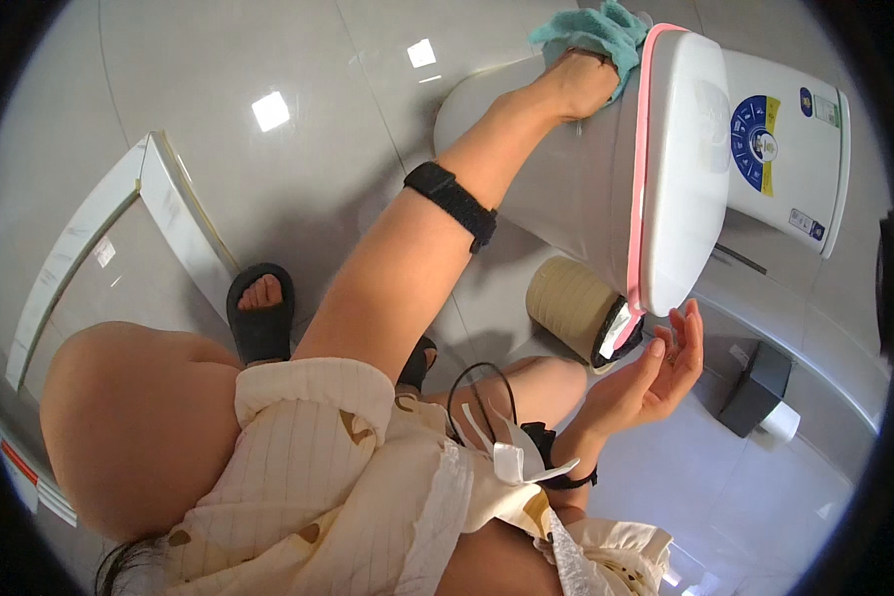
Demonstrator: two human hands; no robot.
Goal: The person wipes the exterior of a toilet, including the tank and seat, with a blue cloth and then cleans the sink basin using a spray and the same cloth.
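My left hand (pixel 581 84) is closed around a teal cloth (pixel 606 30). It presses the cloth against the white toilet (pixel 526 149), close to the far end of the pink-edged lid and seat (pixel 680 169). Those stand out from the bowl beside the tank. My right hand (pixel 656 372) hangs open, palm up with loosely curled fingers, and holds nothing. Its fingertips are by the near end of the lid; whether they touch it I cannot tell. A black strap circles each forearm.
A beige ribbed bin (pixel 571 303) with a dark liner stands below the toilet. The white tank (pixel 790 149) carries stickers. A dark paper holder (pixel 755 387) with a white roll (pixel 780 422) is at right. A marble-patterned raised edge (pixel 184 219) crosses the tiled floor at left.
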